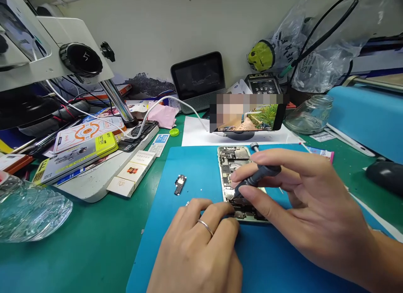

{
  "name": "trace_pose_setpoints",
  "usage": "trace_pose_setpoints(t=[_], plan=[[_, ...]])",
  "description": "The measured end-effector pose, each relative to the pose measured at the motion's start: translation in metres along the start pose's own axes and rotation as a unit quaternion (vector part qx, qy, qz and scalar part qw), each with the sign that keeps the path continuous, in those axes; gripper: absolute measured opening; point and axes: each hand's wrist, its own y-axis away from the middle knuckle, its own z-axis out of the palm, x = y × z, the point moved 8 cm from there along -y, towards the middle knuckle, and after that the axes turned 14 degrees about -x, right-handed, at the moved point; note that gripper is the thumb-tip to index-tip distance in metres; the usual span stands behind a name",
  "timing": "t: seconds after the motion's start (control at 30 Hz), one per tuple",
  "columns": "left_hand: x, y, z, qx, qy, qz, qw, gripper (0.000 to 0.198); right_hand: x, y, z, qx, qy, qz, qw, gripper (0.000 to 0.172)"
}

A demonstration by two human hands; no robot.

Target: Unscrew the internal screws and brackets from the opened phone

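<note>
An opened phone (232,158) with its circuit boards bare lies on a blue work mat (195,175). My right hand (302,205) pinches a dark grey screwdriver (261,174), its tip down in the lower part of the phone. My left hand (198,242), a ring on one finger, has its fingers curled and pressed against the phone's bottom edge, steadying it. A small black removed part (180,184) lies loose on the mat to the left of the phone.
A microscope (50,53) on a white base (91,184) stands at left, with boxes (132,173) and a glass dish (28,209) nearby. Behind the mat a phone on a stand (252,116) plays video, beside a small screen (198,79), a glass jar (310,114) and a black mouse (385,175).
</note>
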Motion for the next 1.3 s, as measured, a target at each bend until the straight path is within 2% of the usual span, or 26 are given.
trace_pose_setpoints(t=[0.07,0.2,0.37,0.57,0.73,1.3], plan=[[-0.002,0.001,0.002,0.006,0.000,0.011,1.000,0.041,-0.004,-0.001,0.001,-0.012,0.023,-0.024,0.999,0.042],[-0.005,0.003,0.008,0.010,0.003,0.024,1.000,0.043,-0.016,-0.002,0.002,-0.047,0.075,-0.085,0.993,0.051],[-0.005,0.004,0.009,0.004,0.020,0.034,0.999,0.045,-0.018,-0.002,0.003,-0.067,0.074,-0.103,0.990,0.046],[-0.002,0.002,0.005,-0.005,0.041,0.018,0.999,0.041,-0.003,-0.002,-0.002,-0.012,0.005,-0.030,0.999,0.039],[0.000,0.001,0.004,-0.018,0.054,0.001,0.998,0.041,0.005,-0.002,-0.006,0.017,-0.041,0.018,0.999,0.043],[0.001,-0.001,0.002,-0.035,0.078,-0.018,0.996,0.043,0.009,-0.010,-0.008,0.058,-0.085,0.040,0.994,0.045]])
